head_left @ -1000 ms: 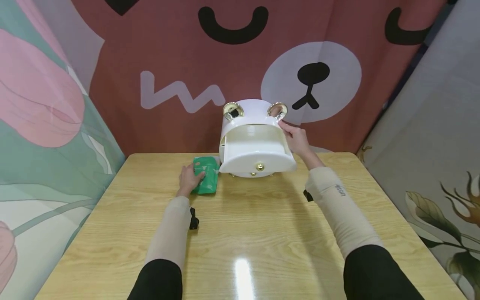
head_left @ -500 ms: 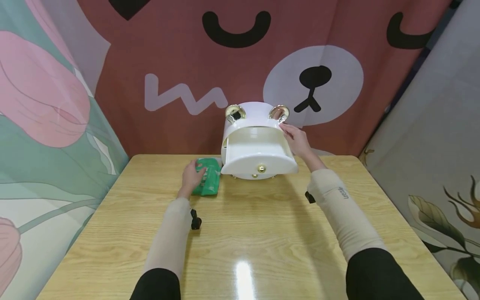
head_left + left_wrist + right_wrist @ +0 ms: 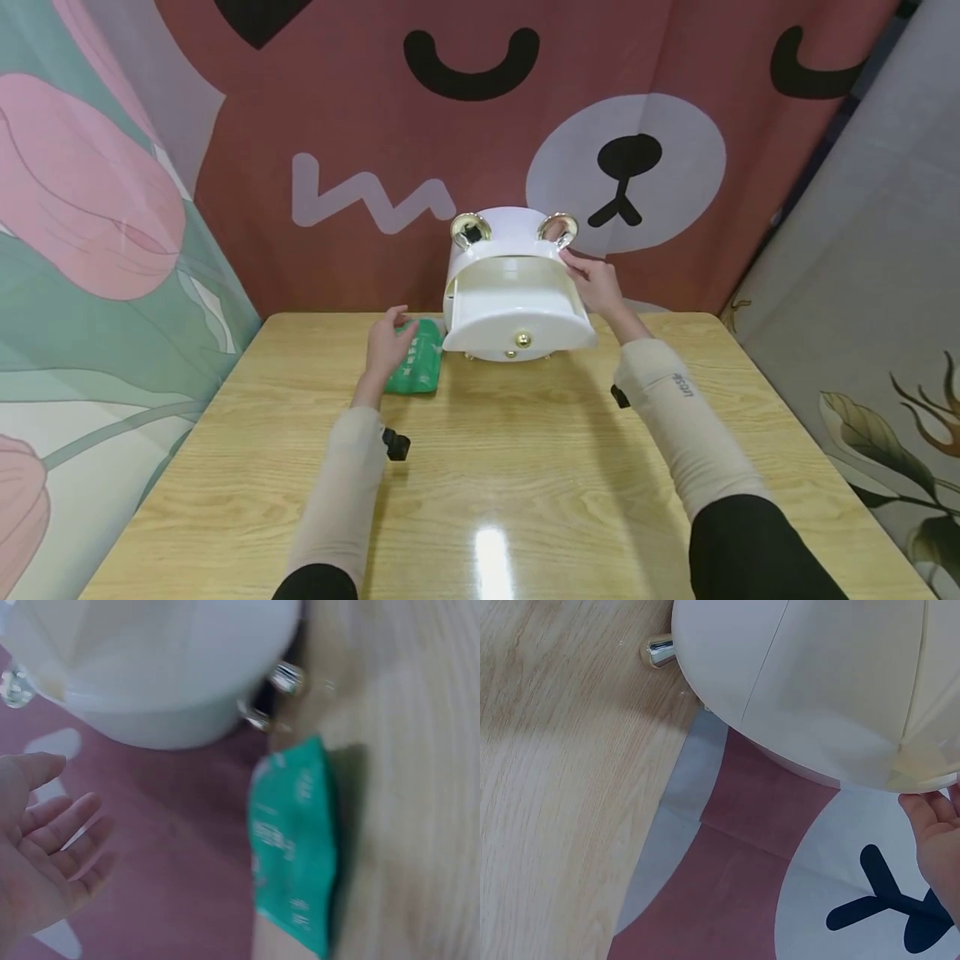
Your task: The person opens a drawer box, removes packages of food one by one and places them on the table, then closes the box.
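Observation:
A white drawer box (image 3: 512, 223) with gold ear-shaped rings stands at the back of the table, its upper drawer (image 3: 517, 327) pulled out. Fingertips of my right hand (image 3: 597, 285) touch the box's right side, just below the right ear; the right wrist view has those fingers (image 3: 924, 810) at its rim. Left of the box, a flat green packet (image 3: 422, 358) with white printing lies on the table. My left hand (image 3: 386, 346) is raised over the packet's left side with fingers spread. In the left wrist view, a gap separates this hand (image 3: 37, 840) from the packet (image 3: 294, 844).
The wooden table (image 3: 480, 467) ends at a brown curtain (image 3: 360, 267) printed with a bear face, close behind the box. Short metallic feet (image 3: 287, 677) hold the box above the table. Patterned fabric hangs at both sides.
My left hand has let go of the green packet and lifted off it, its fingers opening. My right hand stays at the box, and the packet keeps its place beside it.

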Demonstrator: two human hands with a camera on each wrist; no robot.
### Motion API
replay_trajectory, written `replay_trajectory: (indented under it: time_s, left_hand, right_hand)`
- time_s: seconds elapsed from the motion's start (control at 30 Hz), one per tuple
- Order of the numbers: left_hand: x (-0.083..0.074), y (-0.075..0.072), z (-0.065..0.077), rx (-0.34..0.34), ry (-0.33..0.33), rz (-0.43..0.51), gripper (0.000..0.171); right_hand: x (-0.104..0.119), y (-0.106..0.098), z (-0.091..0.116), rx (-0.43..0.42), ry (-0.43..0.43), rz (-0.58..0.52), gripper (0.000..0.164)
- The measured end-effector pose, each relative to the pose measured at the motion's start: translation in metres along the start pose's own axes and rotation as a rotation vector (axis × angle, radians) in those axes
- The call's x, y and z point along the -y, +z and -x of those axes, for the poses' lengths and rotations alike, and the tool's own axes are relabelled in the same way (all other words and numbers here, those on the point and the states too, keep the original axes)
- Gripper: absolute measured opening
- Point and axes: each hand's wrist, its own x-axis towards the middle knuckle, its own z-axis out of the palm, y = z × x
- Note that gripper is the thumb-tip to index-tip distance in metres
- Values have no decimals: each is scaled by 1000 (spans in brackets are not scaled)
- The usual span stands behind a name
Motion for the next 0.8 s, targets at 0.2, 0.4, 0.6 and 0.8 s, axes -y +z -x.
replay_trajectory:
  time_s: [0.2, 0.4, 0.6, 0.8]
  left_hand:
    - [-21, -6, 9, -34, 29, 32, 37]
    - [-34, -8, 16, -29, 60, 11, 34]
    - [-44, -8, 22, -43, 103, 9, 32]
    - [-53, -11, 33, -47, 148, 85, 30]
  right_hand:
    - [-1, 2, 0, -26, -30, 13, 31]
    - [-4, 3, -2, -18, -21, 11, 31]
    - [-3, 3, -2, -43, -38, 11, 30]
    - [-3, 3, 0, -24, -14, 8, 31]
